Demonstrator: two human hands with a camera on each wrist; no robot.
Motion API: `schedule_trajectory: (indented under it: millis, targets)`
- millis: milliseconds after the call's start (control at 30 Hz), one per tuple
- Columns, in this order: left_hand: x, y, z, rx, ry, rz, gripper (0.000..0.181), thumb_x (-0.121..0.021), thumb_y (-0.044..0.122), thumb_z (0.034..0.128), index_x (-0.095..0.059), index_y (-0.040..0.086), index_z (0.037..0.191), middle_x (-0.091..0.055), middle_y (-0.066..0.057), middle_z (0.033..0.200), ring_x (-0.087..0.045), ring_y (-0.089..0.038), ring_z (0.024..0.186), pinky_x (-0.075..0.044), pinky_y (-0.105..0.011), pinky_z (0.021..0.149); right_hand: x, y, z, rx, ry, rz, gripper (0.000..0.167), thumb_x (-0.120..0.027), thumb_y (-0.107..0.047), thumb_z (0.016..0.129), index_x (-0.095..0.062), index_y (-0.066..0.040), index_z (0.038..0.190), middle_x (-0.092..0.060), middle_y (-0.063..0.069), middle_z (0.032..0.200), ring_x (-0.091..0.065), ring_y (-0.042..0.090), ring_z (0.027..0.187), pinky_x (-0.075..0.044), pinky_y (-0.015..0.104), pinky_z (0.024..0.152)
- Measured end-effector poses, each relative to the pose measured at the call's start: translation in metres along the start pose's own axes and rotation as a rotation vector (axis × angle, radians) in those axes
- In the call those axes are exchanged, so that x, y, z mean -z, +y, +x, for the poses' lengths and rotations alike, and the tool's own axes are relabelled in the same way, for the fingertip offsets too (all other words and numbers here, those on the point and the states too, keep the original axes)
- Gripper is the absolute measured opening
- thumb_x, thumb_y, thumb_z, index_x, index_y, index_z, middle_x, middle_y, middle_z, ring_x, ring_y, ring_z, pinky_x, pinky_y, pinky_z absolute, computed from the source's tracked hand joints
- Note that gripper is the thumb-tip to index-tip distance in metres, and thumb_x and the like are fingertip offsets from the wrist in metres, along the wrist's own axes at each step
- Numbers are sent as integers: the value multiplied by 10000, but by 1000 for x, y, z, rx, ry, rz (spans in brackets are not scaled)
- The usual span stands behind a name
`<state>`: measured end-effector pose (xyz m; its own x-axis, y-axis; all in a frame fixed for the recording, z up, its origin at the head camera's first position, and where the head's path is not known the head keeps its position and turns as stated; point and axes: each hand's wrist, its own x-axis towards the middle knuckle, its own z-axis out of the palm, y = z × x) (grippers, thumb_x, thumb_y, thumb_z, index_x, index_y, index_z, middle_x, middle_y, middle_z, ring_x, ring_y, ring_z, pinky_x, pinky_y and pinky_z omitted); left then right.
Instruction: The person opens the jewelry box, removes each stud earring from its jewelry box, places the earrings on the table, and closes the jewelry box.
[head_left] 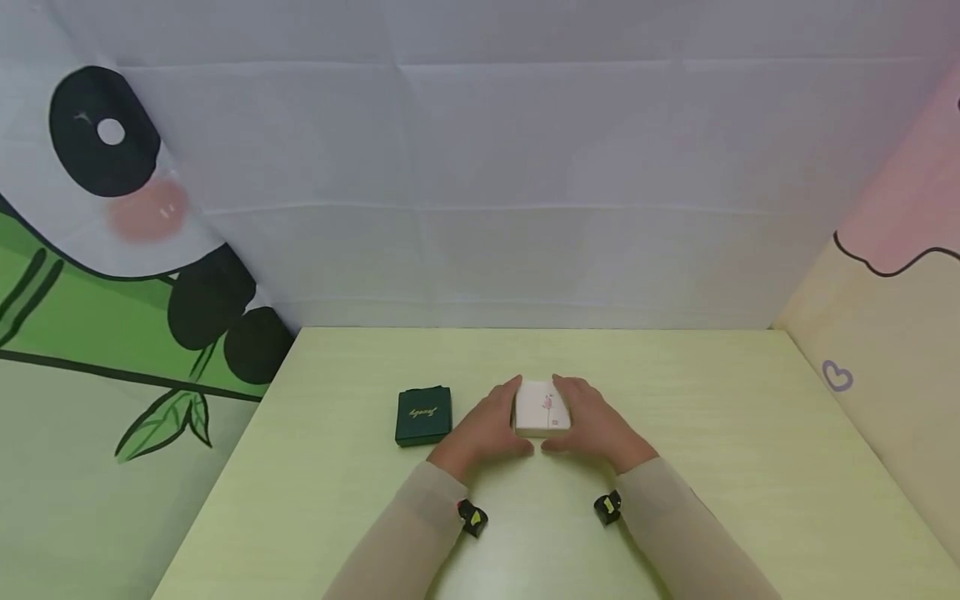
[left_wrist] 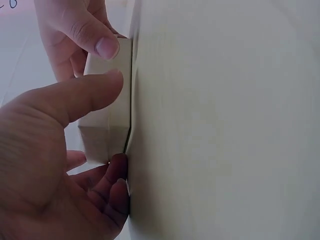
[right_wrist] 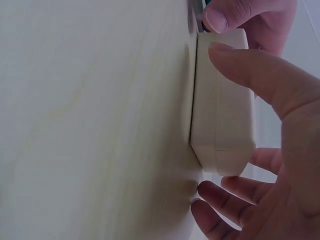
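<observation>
A small white box (head_left: 531,408) with a pink flower printed on its lid lies flat on the table between my two hands. From the left, my left hand (head_left: 489,422) curls about it, thumb along the near side and fingers at the left side. My right hand (head_left: 597,422) mirrors this at the right side. The left wrist view shows the box's plain near face (left_wrist: 107,102) with both thumbs before it. In the right wrist view, the box (right_wrist: 225,115) has the right thumb across its near face and curled fingers close to its side.
Left of my left hand, a dark green box (head_left: 423,416) with gold lettering lies on the pale wood-grain table (head_left: 712,417). A white cloth backdrop (head_left: 525,167) rises behind the table. Printed side panels (head_left: 885,333) flank it.
</observation>
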<state>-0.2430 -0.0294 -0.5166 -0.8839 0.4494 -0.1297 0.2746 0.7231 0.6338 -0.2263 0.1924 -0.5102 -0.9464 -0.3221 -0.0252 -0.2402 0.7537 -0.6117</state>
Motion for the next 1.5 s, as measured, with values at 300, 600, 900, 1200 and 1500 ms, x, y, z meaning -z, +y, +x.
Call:
schedule_trajectory:
  millis: [300, 600, 900, 1200, 1500]
  targets:
    - [4, -1, 5, 3, 12, 26, 1161, -897, 225, 744, -178, 116, 1649, -413, -116, 1534, -508, -229, 1195, -447, -419, 1032, 3, -7, 15, 38, -23, -86, 1096, -950, -307, 703, -356, -47, 1586, -399, 176, 1549, -443, 359, 1354, -424, 515, 1073]
    - [9, -4, 5, 35, 22, -26, 1132, -890, 173, 761, -188, 97, 1645, -390, -117, 1571, -489, -233, 1287, -420, -434, 1082, 2, -10, 22, 67, -28, -121, 1045, -953, -327, 708, -415, -16, 1548, -511, 123, 1416, -530, 258, 1184, -457, 438, 1021]
    - [16, -2, -2, 37, 4, -71, 1149, -893, 143, 768, -159, 93, 1651, -355, -118, 1603, -471, -241, 1320, -397, -448, 1105, -1, -12, 22, 50, -11, -95, 1035, -956, -405, 685, -454, -58, 1521, -511, 92, 1385, -529, 203, 1091, -466, 397, 944]
    - [16, -9, -20, 7, 5, -179, 1192, -922, 179, 772, -123, 82, 1651, -381, -45, 1602, -553, -164, 1060, -464, -376, 956, 0, -19, 10, 98, -6, -86, 997, -947, -411, 696, -474, -58, 1499, -523, 66, 1350, -522, 146, 1020, -480, 357, 890]
    - [12, -7, -43, -4, -1, -272, 1203, -928, 201, 770, -118, 77, 1649, -400, -87, 1560, -562, -188, 1146, -450, -437, 1037, -9, -30, -9, 119, 10, -30, 989, -952, -383, 688, -488, -46, 1494, -529, 59, 1338, -525, 140, 1025, -481, 361, 890]
